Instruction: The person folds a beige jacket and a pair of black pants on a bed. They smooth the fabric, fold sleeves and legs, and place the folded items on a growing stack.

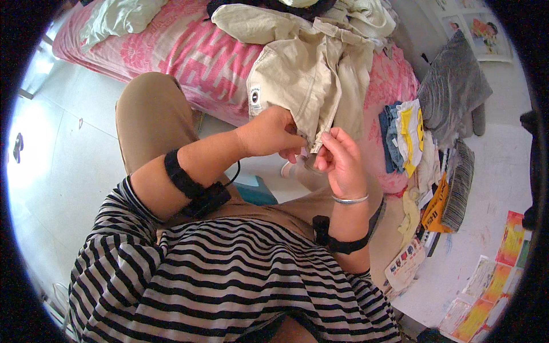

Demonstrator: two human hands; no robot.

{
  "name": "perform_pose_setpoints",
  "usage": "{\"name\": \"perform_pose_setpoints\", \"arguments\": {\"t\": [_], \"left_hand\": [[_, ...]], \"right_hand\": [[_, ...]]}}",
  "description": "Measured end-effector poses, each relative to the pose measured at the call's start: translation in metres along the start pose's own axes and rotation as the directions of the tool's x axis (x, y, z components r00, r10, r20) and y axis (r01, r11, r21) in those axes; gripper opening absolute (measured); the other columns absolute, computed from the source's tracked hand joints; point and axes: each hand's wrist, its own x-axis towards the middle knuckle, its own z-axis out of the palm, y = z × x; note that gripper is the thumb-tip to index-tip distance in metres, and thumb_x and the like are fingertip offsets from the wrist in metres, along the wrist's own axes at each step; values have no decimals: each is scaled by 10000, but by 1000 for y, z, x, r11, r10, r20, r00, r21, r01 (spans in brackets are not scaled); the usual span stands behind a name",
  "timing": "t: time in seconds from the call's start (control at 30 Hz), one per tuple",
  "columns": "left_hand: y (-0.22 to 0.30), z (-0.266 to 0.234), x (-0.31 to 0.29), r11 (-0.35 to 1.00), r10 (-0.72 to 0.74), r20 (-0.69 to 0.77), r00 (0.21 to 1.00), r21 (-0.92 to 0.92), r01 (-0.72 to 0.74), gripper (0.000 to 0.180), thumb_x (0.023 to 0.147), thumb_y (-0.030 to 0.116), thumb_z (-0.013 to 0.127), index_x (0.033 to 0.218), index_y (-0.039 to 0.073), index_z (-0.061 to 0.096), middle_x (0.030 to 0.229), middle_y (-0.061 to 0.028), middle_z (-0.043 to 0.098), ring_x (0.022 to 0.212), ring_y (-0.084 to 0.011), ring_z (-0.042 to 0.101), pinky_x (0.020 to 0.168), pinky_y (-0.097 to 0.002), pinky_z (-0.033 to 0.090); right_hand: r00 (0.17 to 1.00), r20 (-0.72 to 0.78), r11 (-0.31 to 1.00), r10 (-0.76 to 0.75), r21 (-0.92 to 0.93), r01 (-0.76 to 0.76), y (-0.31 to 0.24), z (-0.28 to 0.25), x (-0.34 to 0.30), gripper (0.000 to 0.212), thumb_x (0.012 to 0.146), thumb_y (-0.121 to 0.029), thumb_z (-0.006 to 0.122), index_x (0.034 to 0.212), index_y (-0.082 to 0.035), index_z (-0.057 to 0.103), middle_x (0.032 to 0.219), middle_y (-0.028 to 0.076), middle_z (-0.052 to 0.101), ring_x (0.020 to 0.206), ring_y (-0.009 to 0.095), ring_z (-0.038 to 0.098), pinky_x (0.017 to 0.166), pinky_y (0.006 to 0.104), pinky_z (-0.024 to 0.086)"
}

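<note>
A beige jacket [291, 74] with a small patch near its left edge hangs over the side of the bed toward me. The thumb and fingers of my right hand [343, 163] pinch the lower corner of its front edge. Close beside it, my left hand [271, 132] is closed at the jacket's hem, its fingers curled and partly hidden by the hand itself. The two hands' fingertips are a short way apart. A silver bangle [350, 200] is on my right wrist, and black straps go round both forearms.
Under the jacket lies a pink patterned bedspread [194, 51], with a pale green cloth [123, 23] at its far left. Folded clothes [400, 137] and a grey cushion [454, 80] are to the right, by a white wall. My knees are spread below the bed's edge.
</note>
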Motion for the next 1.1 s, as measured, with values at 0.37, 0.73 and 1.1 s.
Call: {"name": "perform_pose_setpoints", "arguments": {"t": [0.37, 0.73, 1.1], "left_hand": [[-7, 5, -1, 1000, 1, -27, 1000, 11, 0, 158, 882, 87, 659, 826, -49, 600, 755, -129, 681, 653, -207, 708, 557, -278, 564], [-4, 2, -2, 998, -25, 30, 999, -61, 26, 186, 900, 119, 670, 845, -42, 596, 816, -146, 705, 698, -217, 718, 581, -281, 558], [-6, -1, -1, 968, 10, 143, 990, -251, 27, 168, 925, 137, 642, 862, -17, 651, 844, -137, 718, 698, -201, 714, 616, -278, 554]], "right_hand": [[1000, -2, 999, -7, -34, 7, 3, 4, 3, 153, 952, -207, 604, 889, -76, 556, 719, 11, 572, 536, 87, 518, 518, 225, 426], [1000, -14, 1000, 6, 24, -6, 2, 4, 2, 131, 954, -186, 600, 923, -65, 562, 711, 5, 555, 535, 88, 499, 527, 238, 428], [1000, 28, 983, 1, 186, -6, -1, -1, 2, 101, 968, -177, 579, 946, -82, 549, 700, -9, 536, 513, 78, 439, 531, 240, 391]]}}
